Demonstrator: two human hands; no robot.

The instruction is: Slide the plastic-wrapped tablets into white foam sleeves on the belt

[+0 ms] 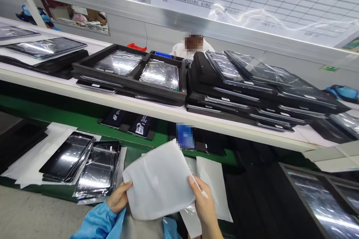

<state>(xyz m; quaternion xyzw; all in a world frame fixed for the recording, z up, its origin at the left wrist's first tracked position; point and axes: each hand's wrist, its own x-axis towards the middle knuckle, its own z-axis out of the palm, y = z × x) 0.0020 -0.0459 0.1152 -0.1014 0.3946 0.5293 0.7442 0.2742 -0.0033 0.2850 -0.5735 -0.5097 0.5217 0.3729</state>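
We hold a white sheet up in front of us, tilted, above the near side of the green bench. Our left hand pinches its left edge between thumb and fingers, and our right hand grips its right edge, thumb on the face towards us; we cannot tell whether anything lies inside it. To our left, two stacks of dark glossy panels sit close beside each other, the farther-left stack and the nearer stack, with white sheets under and around them. Just right of our right hand lies another white sheet, the flat one. Above the bench runs a white shelf, where we see a black tray holding two shiny panels
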